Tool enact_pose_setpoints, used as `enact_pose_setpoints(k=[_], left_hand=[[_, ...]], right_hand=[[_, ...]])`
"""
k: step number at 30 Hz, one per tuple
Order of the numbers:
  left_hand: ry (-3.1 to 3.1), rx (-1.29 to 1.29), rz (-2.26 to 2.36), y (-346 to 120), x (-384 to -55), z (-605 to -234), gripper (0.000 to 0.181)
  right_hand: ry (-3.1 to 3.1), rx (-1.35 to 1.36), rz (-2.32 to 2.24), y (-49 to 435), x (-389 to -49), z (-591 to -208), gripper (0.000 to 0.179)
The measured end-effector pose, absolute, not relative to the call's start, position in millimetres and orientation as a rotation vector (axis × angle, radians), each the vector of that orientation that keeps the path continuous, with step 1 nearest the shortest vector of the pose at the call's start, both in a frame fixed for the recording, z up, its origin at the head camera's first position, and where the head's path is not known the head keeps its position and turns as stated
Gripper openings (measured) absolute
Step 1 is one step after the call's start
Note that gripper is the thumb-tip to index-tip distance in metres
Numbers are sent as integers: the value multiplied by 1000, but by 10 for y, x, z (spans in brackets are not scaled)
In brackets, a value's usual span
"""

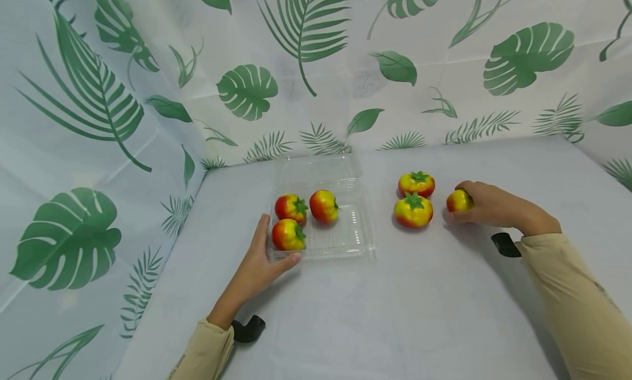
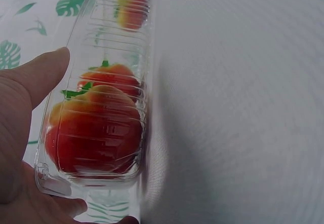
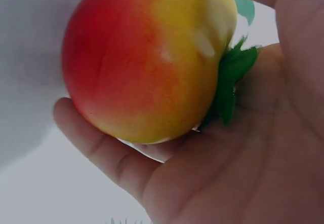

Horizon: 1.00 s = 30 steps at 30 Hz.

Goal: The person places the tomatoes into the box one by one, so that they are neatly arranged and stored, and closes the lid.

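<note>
At the left, a clear plastic box stands with its lid folded back, with three red-and-yellow tomatoes inside, such as the nearest tomato. My left hand rests at the box's near left corner, fingers along the left side and thumb at the front rim. In the left wrist view, a tomato shows through the ribbed wall beside that hand. My right hand grips another tomato, whose green leafy top faces the palm in the right wrist view.
Two more tomatoes, the nearer tomato and the farther tomato, sit between the box and my right hand. A pale cloth covers the table. Leaf-patterned curtains hang behind it and at the left.
</note>
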<state>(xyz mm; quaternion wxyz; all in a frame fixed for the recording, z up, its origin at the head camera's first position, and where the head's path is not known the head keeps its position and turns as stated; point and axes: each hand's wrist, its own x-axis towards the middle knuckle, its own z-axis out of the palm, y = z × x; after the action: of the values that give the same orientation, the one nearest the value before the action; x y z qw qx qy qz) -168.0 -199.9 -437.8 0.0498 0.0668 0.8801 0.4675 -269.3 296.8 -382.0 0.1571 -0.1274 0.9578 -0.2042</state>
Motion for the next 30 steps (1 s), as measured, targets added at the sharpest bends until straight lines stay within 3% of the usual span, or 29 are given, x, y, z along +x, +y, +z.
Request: enact_pose_setpoints(k=[10,30], left_hand=[[2677,219,1433,-1991,-1689,-4371,122],[2664,197,1453,-2009,-1682,-4372,121]], right_hand=[[2866,-384,-630,2943,-2586,-3534,83],[2938,-600,-920,2151,-2464,-3194,81]])
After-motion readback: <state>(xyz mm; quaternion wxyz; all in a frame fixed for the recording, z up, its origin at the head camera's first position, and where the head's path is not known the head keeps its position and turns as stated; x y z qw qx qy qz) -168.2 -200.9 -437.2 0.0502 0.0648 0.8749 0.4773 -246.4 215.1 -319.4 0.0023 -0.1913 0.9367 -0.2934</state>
